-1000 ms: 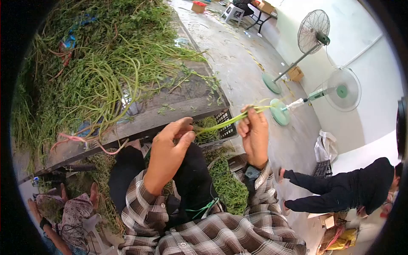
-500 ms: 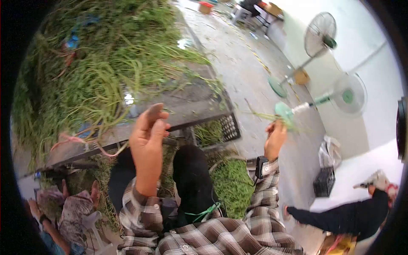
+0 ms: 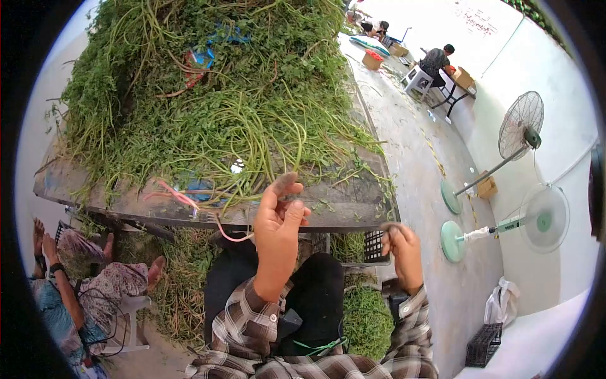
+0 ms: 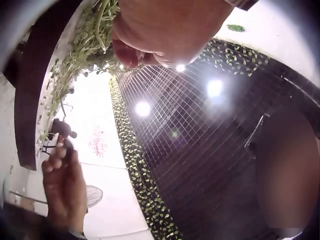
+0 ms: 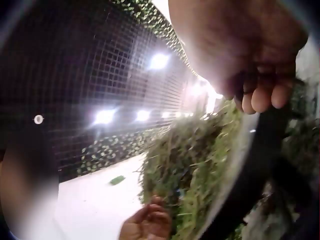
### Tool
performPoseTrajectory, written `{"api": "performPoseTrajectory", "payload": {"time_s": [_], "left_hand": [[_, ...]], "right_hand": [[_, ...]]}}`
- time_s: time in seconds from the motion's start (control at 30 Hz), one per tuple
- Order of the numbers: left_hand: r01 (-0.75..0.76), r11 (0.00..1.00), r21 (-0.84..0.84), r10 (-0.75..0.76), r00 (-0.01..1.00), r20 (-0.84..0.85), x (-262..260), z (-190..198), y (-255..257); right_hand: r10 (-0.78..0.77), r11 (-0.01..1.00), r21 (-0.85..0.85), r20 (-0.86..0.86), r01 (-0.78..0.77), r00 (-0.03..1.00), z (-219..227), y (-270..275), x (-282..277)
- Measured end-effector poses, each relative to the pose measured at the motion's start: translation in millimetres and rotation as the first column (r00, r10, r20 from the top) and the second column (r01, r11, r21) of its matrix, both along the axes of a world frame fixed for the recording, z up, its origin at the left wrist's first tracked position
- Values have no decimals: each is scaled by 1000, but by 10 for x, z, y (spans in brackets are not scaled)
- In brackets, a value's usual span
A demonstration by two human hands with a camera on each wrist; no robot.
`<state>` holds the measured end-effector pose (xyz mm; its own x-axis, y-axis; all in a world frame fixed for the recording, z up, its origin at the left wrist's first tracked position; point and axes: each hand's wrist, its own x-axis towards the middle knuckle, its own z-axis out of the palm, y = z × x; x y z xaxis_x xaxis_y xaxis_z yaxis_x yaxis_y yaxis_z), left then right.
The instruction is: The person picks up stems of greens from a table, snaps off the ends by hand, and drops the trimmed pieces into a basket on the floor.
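Note:
My left hand (image 3: pixel 279 234) is raised at the table's near edge, thumb up and fingers loosely bent, with nothing seen in it. To its right my right hand (image 3: pixel 404 256) hovers past the table corner. Its fingers bend toward the palm, and no stalk shows in them in the right wrist view. In front, a big heap of leafy green stems (image 3: pixel 208 120) covers most of the dark wooden table (image 3: pixel 315 218). Long bare stalks (image 3: pixel 262 139) trail toward me. Pink strands (image 3: pixel 173 192) lie on the edge to the left of my left hand.
Under the table corner is a black crate (image 3: pixel 374 246) beside greens. Cut greens (image 3: pixel 366 322) lie by my knee. Two standing fans (image 3: pixel 521 120) are to the right, with another black crate (image 3: pixel 485 344) by the wall. A seated person (image 3: pixel 120 278) is at the left.
The green stalks between my hands earlier went rightward with my right hand and have left it. The right hand has come lower, and the head view has tilted up and left.

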<state>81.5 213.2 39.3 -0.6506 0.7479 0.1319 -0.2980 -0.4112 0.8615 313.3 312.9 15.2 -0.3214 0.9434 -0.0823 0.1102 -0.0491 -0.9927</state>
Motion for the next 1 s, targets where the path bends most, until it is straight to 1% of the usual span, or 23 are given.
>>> {"api": "performPoseTrajectory", "payload": {"time_s": [0.03, 0.07, 0.13, 0.17, 0.23, 0.27, 0.3, 0.33, 0.37, 0.43, 0.5, 0.57, 0.6, 0.63, 0.67, 0.7, 0.77, 0.8, 0.83, 0.9, 0.93, 0.97, 1.0], "left_hand": [[-7, 1000, 6, 7, 1000, -2, -33, -7, -13], [8, 1000, -1, -8, 1000, 25, -68, -30, -7], [17, 1000, 7, -17, 999, 40, -127, -52, 8], [10, 1000, -13, -9, 998, 59, -145, -62, 9], [5, 1000, -23, -4, 998, 69, -192, -62, 11], [-2, 1000, -31, 6, 993, 121, -226, -62, 7], [-8, 999, -42, 15, 984, 176, -261, -60, 3], [-25, 999, -42, 32, 983, 180, -304, -58, -1], [-28, 999, -42, 35, 983, 181, -343, -54, -11], [-77, 995, -58, 83, 989, 122, -423, -33, -17], [-107, 990, -88, 114, 990, 81, -462, -27, -37], [-149, 976, -157, 127, 982, -143, -504, -30, -35], [-153, 976, -153, 132, 981, -142, -528, -63, -19], [-204, 963, -178, 154, 953, -259, -549, -106, -2], [-257, 947, -195, 171, 912, -373, -561, -132, 6], [-262, 946, -190, 178, 911, -373, -558, -141, 9], [-232, 953, -197, 120, 882, -456, -531, -122, 11], [-301, 943, -145, 174, 813, -556, -514, -120, 25], [-306, 940, -149, 178, 815, -551, -502, -137, 61], [-334, 939, -80, 216, 756, -618, -492, -169, 157], [-387, 919, -77, 230, 685, -691, -468, -106, 150], [-391, 916, -85, 230, 688, -688, -442, -72, 156], [-392, 907, -154, 196, 718, -668, -417, -41, 172]], "right_hand": [[107, 993, 50, -6, -107, 994, 178, 34, -176], [115, 992, 60, -10, -114, 993, 299, 97, -340], [303, 948, 77, 90, -310, 949, 496, 226, -670], [306, 945, 93, 83, -313, 948, 554, 283, -859], [384, 923, -2, 8, -384, 923, 617, 373, -1226], [383, 924, 10, 4, -383, 924, 625, 425, -1372], [420, 903, -81, -43, -423, 906, 613, 483, -1501], [453, 870, -172, -91, -462, 887, 599, 542, -1611], [456, 868, -173, -90, -465, 886, 573, 596, -1704], [520, 798, -221, -217, -561, 826, 569, 635, -1888], [521, 798, -214, -224, -563, 824, 621, 583, -2002], [511, 832, -82, -276, -549, 814, 696, 565, -2082], [507, 839, -44, -301, -543, 808, 736, 559, -2121], [511, 837, -43, -298, -546, 806, 804, 544, -2141], [531, 834, 17, -295, -552, 794, 885, 533, -2157], [553, 827, 79, -290, -557, 781, 969, 512, -2174], [565, 822, 111, -285, -559, 774, 1067, 464, -2199], [569, 820, 126, -286, -558, 771, 1087, 443, -2200], [571, 819, 136, -285, -558, 770, 1088, 416, -2194], [561, 828, 141, -247, -543, 790, 1059, 350, -2183], [544, 839, 156, -215, -521, 811, 1035, 320, -2177], [547, 837, 148, -214, -527, 809, 1000, 302, -2168], [534, 845, 138, -211, -516, 819, 963, 301, -2156]]}}
